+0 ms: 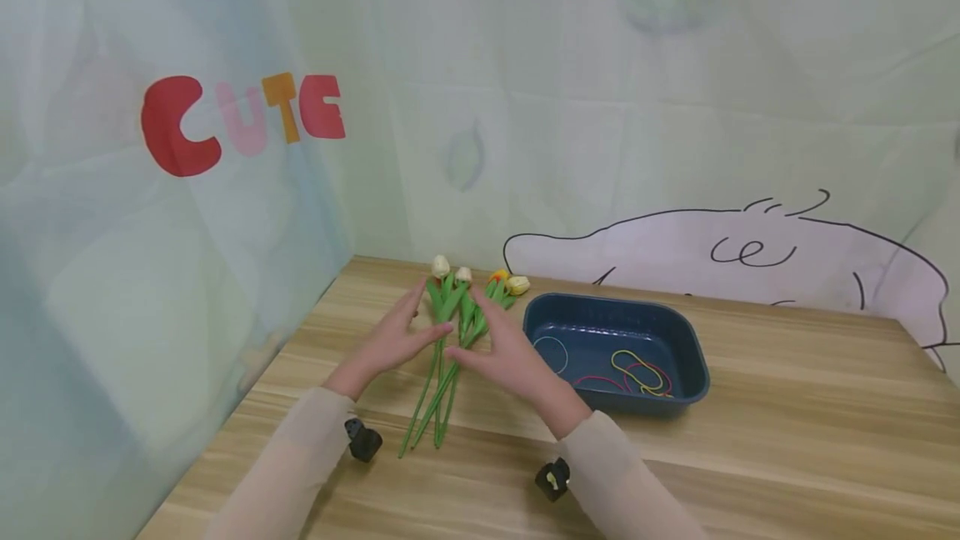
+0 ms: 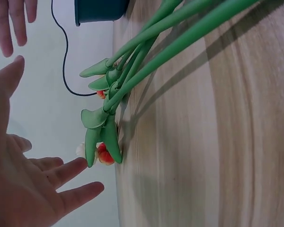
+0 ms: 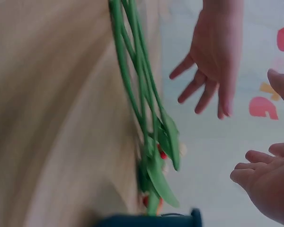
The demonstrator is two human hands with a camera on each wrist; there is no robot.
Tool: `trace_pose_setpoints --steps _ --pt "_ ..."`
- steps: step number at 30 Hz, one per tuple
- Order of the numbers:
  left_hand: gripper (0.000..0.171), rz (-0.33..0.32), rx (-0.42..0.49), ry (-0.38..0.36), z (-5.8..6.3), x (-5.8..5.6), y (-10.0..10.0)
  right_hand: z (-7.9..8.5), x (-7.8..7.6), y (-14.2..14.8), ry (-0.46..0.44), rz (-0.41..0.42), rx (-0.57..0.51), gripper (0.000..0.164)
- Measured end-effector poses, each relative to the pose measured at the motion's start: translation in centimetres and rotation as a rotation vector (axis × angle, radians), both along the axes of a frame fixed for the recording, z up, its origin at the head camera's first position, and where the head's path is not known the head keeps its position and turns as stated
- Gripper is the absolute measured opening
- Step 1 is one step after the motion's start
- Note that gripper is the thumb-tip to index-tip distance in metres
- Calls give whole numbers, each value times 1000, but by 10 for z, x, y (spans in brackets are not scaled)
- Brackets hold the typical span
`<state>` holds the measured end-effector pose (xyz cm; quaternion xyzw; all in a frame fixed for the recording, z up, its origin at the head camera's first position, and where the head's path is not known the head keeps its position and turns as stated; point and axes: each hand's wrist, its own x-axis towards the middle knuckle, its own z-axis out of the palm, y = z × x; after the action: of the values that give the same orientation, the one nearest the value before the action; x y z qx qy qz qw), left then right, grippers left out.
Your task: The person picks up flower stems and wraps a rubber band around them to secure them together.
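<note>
Several artificial tulips with green stems (image 1: 438, 394) lie on the table, their white, yellow and orange heads (image 1: 440, 266) pointing away. On their left side hovers my left hand (image 1: 393, 340), fingers spread and palm turned inward, holding nothing. My right hand (image 1: 513, 357) mirrors it on the right, thumb out and fingers extended, also with nothing in it. Seen from the left wrist, the green leaves (image 2: 97, 118) lie beyond the left fingers, which stay apart from the stems. In the right wrist view both hands are up beside the tulips, fingers loose.
Right of the tulips stands a dark blue basin (image 1: 693, 365) with yellow, red and pale rubber bands (image 1: 637, 369) inside. A printed curtain (image 1: 450, 65) hangs behind and to the left of the wooden table (image 1: 787, 440). A thin black cord (image 2: 65, 61) shows against the curtain.
</note>
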<state>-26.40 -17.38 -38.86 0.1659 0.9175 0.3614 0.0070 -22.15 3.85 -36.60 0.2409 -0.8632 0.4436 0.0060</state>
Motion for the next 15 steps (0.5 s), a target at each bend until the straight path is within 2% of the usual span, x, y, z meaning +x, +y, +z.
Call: trace_pose_setpoints --steps 6,10,15 --pt "92 32 19 -40 -5 -2 3 -17 -1 -14 -45 -50 -64 86" --pt "93 48 55 -59 -8 -4 3 -29 -3 -22 -108 -102 -99 87" --pt "97 73 102 -124 -13 -6 5 -42 -4 -29 -159 -152 -122 87"
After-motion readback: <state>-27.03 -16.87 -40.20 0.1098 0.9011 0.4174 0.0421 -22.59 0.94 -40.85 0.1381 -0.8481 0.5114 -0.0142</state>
